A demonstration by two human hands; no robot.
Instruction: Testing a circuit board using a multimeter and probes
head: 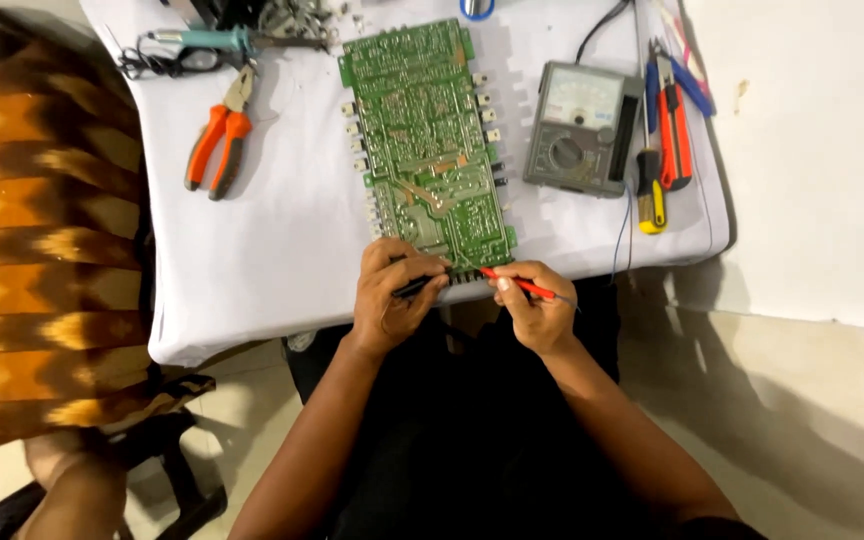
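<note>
A small table point(282, 250) draped in a white cloth fills the upper middle of the view, and at its left edge sits another person in a brown and orange patterned garment point(32, 230). The largest thing on the cloth is a long green circuit board point(427, 140), lying flat with its solder side up, silver traces and dots covering it, small white connectors lining both long edges, and its near end reaching the table's front edge. To its right lies a grey analog multimeter point(582, 125) with a pale dial face and a round selector knob. Left of the board rest orange-handled pliers point(220, 140), and above them a teal soldering iron point(207, 42) with a coiled black cord. Right of the meter lie red-handled cutters point(674, 130) and a yellow and black screwdriver point(651, 195). The 2 hands meet at the board's near end. The left hand point(392, 295) is curled closed around a black test probe point(422, 285), its tip touching the board's bottom edge. The right hand point(537, 305) pinches a red test probe point(517, 283) between thumb and fingers, its tip just beside the black one on the same edge.
</note>
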